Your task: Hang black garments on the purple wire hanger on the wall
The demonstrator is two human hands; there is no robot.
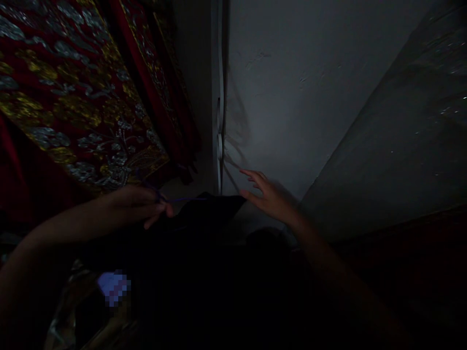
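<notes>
My left hand (136, 204) is closed in a pinch on a thin purple thread (184, 199). The thread runs rightward from the fingertips towards a piece of black cloth (209, 206), and a short length rises behind the hand. My right hand (268, 194) is open, its fingers stretched apart and pointing left. Its thumb lies at the right corner of the black cloth; whether it touches the cloth I cannot tell. The lower part of the cloth merges into the darkness below.
Red fabric (91, 92) with gold and silver floral decoration fills the left. A pale wall (284, 97) stands ahead, with a white cable (220, 116) running down it. Clear plastic sheeting (394, 146) covers the right side. A pale blurred patch (114, 287) shows at lower left.
</notes>
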